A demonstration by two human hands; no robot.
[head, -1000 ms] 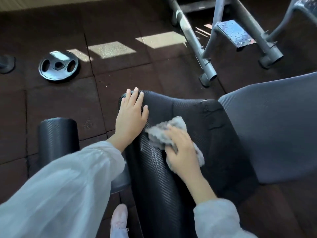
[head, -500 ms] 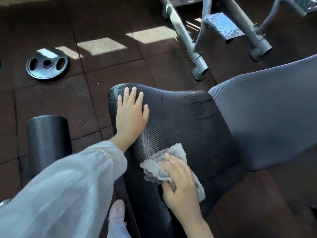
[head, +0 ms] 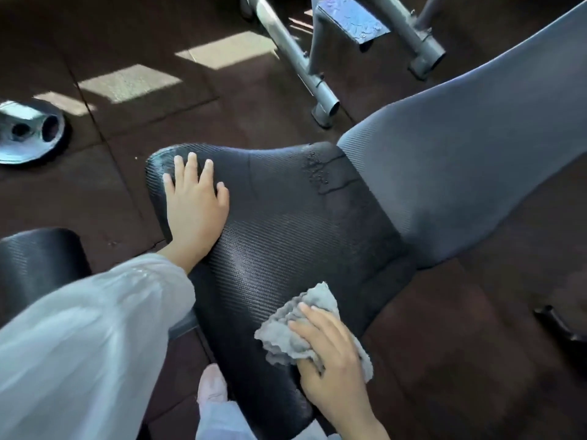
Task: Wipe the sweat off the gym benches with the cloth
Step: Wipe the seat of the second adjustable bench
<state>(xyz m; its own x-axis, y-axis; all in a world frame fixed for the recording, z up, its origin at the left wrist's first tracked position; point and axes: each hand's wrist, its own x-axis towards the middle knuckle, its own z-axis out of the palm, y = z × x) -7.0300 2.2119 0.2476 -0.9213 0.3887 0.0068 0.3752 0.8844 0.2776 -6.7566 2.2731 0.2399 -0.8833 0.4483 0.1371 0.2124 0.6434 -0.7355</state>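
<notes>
A black textured bench seat pad (head: 286, 223) fills the middle of the view, with wet droplets (head: 314, 168) near its far right corner. The bench's grey backrest pad (head: 460, 160) rises to the right. My left hand (head: 195, 208) lies flat, fingers apart, on the seat's far left corner. My right hand (head: 330, 360) presses a crumpled grey cloth (head: 292, 331) onto the near right edge of the seat.
A black foam roller pad (head: 38, 265) sits at the left. A weight plate (head: 28, 131) lies on the dark rubber floor at far left. Grey metal frame legs (head: 305, 77) and a tread-plate step (head: 352, 20) stand behind the bench. My shoe (head: 212, 385) shows below the seat.
My right hand has dragged the cloth from the seat's middle toward me, down to its near right edge. My left hand has stayed on the far left corner.
</notes>
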